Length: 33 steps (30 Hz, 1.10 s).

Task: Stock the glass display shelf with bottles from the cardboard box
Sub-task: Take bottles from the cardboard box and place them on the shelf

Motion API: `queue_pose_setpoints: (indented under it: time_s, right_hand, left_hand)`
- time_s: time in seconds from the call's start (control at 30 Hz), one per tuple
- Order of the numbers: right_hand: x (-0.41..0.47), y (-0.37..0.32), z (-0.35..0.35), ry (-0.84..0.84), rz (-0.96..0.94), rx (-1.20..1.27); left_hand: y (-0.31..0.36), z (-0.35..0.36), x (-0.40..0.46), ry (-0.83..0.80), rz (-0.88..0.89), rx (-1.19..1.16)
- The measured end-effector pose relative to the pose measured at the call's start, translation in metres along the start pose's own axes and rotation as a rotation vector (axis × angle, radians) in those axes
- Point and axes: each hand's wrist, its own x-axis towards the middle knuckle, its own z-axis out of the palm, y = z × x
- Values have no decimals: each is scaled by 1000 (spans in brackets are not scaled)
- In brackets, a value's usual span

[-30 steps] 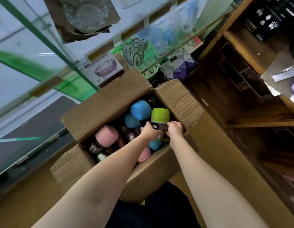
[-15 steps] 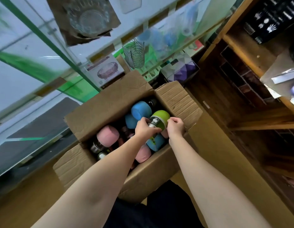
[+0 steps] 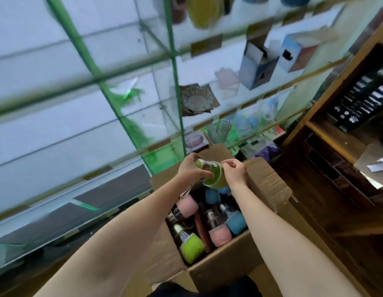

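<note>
- Far left: glass display shelf (image 3: 83,133), green-framed panes in tiers, blurred; no bottles on the near tiers as far as visible.
- Left of centre: left hand (image 3: 191,171), fingers curled round the clear upper part of the green bottle (image 3: 212,174), thumb across the near side; firm wrap, not a fingertip pinch.
- Centre: green bottle held tilted above the open box, clear of the others, green sleeve toward the camera and lower right, narrower clear end up toward the shelf.
- Handling, as a judgement: clear body probably glass or hard plastic, so stiff, smooth and slippery where bare, breakable against glass panes; likely empty and light. Soft-looking sleeve the better place to take hold, giving grip and cushioning; bare neck a poorer hold.
- Right of centre: right hand (image 3: 234,171), fingers loosely bent, thumb and forefinger close together at the sleeve's upper edge; touching or pinching the rim rather than bearing weight, exact contact hard to tell through blur.
- Below both hands: cardboard box (image 3: 220,266), flaps open, holding more bottles lying jumbled, with pink, blue and green sleeves and metal caps.
- Right: wooden shelving (image 3: 327,159), dark, not part of the job.
</note>
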Motion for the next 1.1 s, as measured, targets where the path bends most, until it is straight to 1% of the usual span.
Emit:
queue_pose_setpoints:
  time_s: [0.13, 0.27, 0.5, 0.57, 0.7, 0.77, 0.87, 0.97, 1.1]
  right_hand:
    - [-36, -44, 23, -42, -123, 50]
    - [-71, -87, 38, -60, -223, 151]
    - [-132, -155, 56, -49, -381, 276]
    - [-146, -170, 58, -65, -408, 313]
    - [-179, -205, 65, -133, -475, 357]
    - [-196, -222, 71, -183, -496, 360]
    - [-216, -243, 86, -243, -550, 338]
    - [-238, -267, 105, -308, -647, 292]
    - [-271, -292, 132, -375, -676, 354]
  left_hand:
    - [19, -66, -23, 87, 110, -109]
    - [41, -125, -47, 121, 235, -173]
    - [72, -196, -97, 185, 381, -309]
    - [81, -209, -112, 209, 406, -334]
    - [99, -244, -153, 310, 471, -383]
    - [108, -259, -173, 378, 460, -414]
    - [117, -287, -197, 480, 443, -392]
    - [121, -317, -217, 559, 473, -411]
    - [120, -352, -238, 636, 510, -452]
